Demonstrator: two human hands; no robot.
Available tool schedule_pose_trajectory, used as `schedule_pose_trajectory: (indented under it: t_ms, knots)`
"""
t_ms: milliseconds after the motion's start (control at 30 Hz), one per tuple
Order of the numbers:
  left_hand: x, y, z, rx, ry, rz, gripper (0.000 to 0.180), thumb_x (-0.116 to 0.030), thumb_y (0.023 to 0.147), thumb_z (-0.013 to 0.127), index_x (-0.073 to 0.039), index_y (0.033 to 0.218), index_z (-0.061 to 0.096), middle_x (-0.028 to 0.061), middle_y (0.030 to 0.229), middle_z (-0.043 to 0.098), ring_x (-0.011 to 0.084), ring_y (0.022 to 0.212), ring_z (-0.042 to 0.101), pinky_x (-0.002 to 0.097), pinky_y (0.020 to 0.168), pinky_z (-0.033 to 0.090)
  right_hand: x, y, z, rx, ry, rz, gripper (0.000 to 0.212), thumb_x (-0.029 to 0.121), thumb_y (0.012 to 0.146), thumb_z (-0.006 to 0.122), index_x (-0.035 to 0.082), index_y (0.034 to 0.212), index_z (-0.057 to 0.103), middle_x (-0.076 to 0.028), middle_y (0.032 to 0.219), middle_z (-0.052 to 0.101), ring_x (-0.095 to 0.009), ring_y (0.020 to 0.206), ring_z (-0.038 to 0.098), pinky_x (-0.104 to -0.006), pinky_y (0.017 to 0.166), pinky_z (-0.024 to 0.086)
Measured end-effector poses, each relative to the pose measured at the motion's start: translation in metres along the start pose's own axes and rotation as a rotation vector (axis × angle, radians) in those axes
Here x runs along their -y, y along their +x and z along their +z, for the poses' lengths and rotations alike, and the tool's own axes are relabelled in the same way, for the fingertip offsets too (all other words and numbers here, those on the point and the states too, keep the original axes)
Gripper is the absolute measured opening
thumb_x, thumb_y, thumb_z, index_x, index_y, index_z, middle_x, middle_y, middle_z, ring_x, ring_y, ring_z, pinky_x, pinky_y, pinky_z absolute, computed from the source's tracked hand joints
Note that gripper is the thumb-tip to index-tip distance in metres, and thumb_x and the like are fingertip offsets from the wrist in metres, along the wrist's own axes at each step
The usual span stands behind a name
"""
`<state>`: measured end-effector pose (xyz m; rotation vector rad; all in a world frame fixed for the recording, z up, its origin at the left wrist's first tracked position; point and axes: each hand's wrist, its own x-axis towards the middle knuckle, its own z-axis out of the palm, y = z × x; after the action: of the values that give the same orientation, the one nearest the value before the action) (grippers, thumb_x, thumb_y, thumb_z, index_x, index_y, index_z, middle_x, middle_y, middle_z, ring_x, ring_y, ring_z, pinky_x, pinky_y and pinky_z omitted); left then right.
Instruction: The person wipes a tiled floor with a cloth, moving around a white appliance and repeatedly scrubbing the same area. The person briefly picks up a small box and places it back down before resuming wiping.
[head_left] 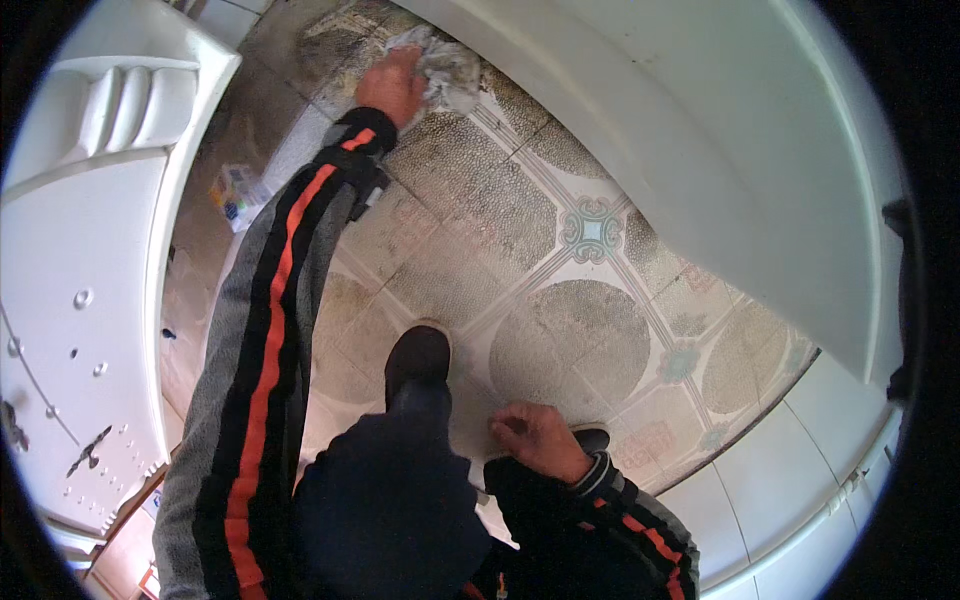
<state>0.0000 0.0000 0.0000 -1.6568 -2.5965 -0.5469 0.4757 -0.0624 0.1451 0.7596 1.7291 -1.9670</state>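
Gripping a crumpled, grey-white cloth [452,75] in the left hand [390,88], low over the patterned stone-look floor tiles [480,225], near a smooth white fixture [690,130]; holding the right hand [540,440] near a dark-trousered leg [520,495], loosely curled, cannot tell how tightly.

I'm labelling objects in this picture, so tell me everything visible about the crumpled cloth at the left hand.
The crumpled cloth looks soft, whitish-grey with darker patches. It lies bunched in loose folds on the patterned tile floor, near the edge of a large white fixture. The left hand touches its left side; the exact finger grip is unclear.
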Motion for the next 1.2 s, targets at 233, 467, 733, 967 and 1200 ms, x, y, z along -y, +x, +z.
schedule_pose_trajectory:
  t_ms: [233,467,733,967,1200]
  knots:
    - [-0.095,-0.095,0.001,0.075,-0.118,0.348,0.049,-0.009,0.084,0.063,-0.003,0.132,0.057,0.0207,0.13,0.061,0.0394,0.119,0.059,0.0443,0.103,0.047,-0.006,0.007,0.002,0.022,0.014,-0.069,0.017,0.018,0.092,0.068,0.004,0.101,0.07,-0.014,0.088,0.071,-0.024,0.075,0.069,-0.036,0.069,0.055]
    - [-0.022,0.006,-0.018,0.082,0.006,-0.062,0.044,-0.007,0.086,0.06,-0.003,0.13,0.059,0.0219,0.128,0.062,0.0394,0.118,0.059,0.0454,0.102,0.047,0.001,0.004,-0.005,0.014,0.028,0.03,0.02,0.019,0.091,0.068,0.002,0.103,0.071,-0.016,0.088,0.072,-0.026,0.075,0.07,-0.036,0.069,0.055]
    - [-0.025,-0.035,0.007,-0.021,-0.079,0.211,0.047,-0.008,0.084,0.062,-0.004,0.131,0.058,0.0215,0.13,0.061,0.0397,0.12,0.058,0.0464,0.104,0.046,-0.006,0.013,-0.004,0.092,-0.072,0.066,0.021,0.019,0.094,0.066,0.003,0.107,0.072,-0.014,0.093,0.073,-0.022,0.078,0.069,-0.0346,0.073,0.055]
    - [-0.074,-0.027,-0.018,0.054,-0.002,-0.051,0.048,-0.013,0.085,0.065,-0.004,0.131,0.058,0.0226,0.129,0.061,0.0371,0.121,0.058,0.0468,0.105,0.045,0.004,0.007,0.002,0.036,-0.019,-0.02,0.02,0.017,0.091,0.068,0.002,0.104,0.072,-0.017,0.088,0.072,-0.027,0.075,0.07,-0.0364,0.07,0.055]
    - [-0.068,0.005,-0.025,0.002,0.027,0.059,0.05,-0.013,0.08,0.069,-0.001,0.128,0.059,0.0205,0.129,0.061,0.0357,0.123,0.057,0.047,0.108,0.041,0.001,0.011,-0.002,0.025,-0.092,-0.017,0.018,0.017,0.091,0.068,0.003,0.103,0.072,-0.016,0.087,0.071,-0.026,0.075,0.07,-0.0364,0.07,0.055]
